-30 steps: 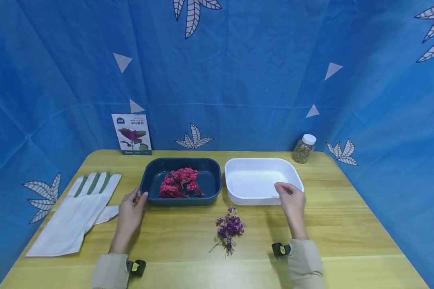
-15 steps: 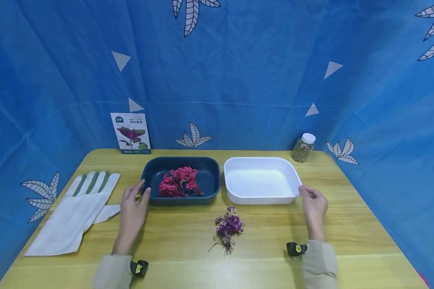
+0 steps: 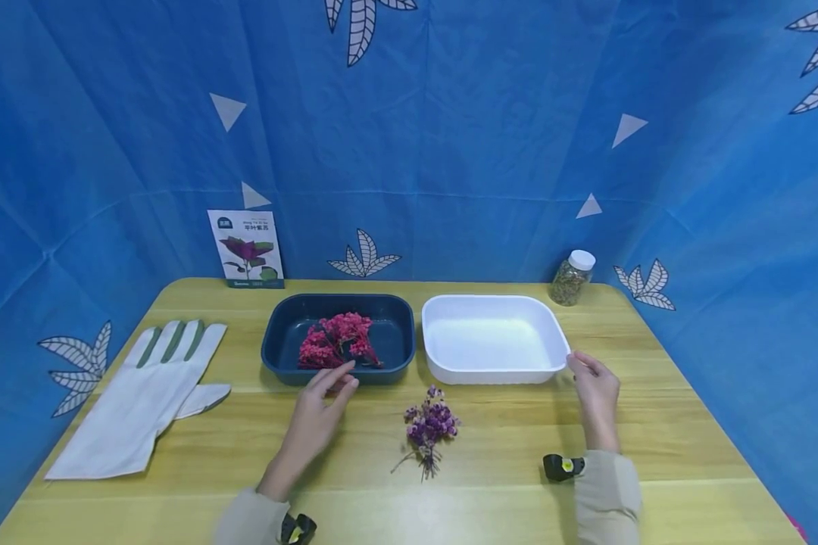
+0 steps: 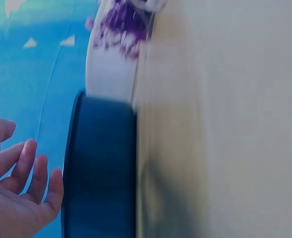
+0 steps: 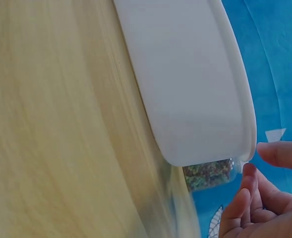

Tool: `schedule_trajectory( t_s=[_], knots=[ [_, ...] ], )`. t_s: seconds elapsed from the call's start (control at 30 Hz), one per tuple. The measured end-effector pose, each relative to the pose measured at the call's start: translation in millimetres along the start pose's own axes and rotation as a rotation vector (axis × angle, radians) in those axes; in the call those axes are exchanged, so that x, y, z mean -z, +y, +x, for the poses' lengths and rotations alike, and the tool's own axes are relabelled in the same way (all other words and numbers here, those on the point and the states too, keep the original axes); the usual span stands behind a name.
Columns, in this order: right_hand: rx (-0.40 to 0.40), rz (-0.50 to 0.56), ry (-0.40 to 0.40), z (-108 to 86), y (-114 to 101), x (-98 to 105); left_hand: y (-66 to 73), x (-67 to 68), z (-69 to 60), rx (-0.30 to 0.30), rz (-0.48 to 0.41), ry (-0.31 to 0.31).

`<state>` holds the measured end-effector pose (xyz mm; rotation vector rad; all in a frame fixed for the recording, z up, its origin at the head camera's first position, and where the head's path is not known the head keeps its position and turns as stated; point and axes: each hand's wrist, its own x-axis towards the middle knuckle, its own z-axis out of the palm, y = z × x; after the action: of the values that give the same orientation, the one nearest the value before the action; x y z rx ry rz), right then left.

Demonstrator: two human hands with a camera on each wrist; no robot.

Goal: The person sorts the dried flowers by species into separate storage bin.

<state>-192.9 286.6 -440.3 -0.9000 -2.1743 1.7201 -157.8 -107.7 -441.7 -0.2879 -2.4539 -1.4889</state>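
My left hand (image 3: 313, 416) hovers at the front rim of a dark blue tray (image 3: 273, 371), its fingers loosely bent and holding nothing. In the left wrist view those fingers (image 4: 36, 178) appear beside the tray's rim. Pink dried flowers (image 3: 341, 339) lie inside that tray. At the front right corner of a white tray (image 3: 494, 377), my right hand (image 3: 594, 390) pinches the rim between thumb and fingertips. The right wrist view shows the thumb (image 5: 279, 153) at this corner. Between the hands, a small bunch of purple dried flowers (image 3: 431, 424) lies on the table.
White gloves (image 3: 136, 401) with green finger stripes lie on the left of the wooden table (image 3: 491, 492). A seed packet (image 3: 248, 250) leans on the blue cloth (image 3: 409, 136) behind. A white-lidded jar (image 3: 571, 280) of dried bits stands at the back right.
My left hand has left the dark tray's left corner and moved right along its front. My right hand has gone from the white tray's front rim to its right corner.
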Motion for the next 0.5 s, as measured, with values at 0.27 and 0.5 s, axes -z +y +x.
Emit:
schedule_trajectory(
  t_s=[0.27,0.5],
  knots=[
    [-0.009,0.001,-0.021,3.1,1.6,-1.6,10.1,-27.0,-19.7,-0.016,-0.070,-0.102],
    [-0.018,-0.007,-0.038,2.6,4.1,-1.8,13.2,-39.6,-28.0,0.031,-0.121,-0.148]
  ],
)
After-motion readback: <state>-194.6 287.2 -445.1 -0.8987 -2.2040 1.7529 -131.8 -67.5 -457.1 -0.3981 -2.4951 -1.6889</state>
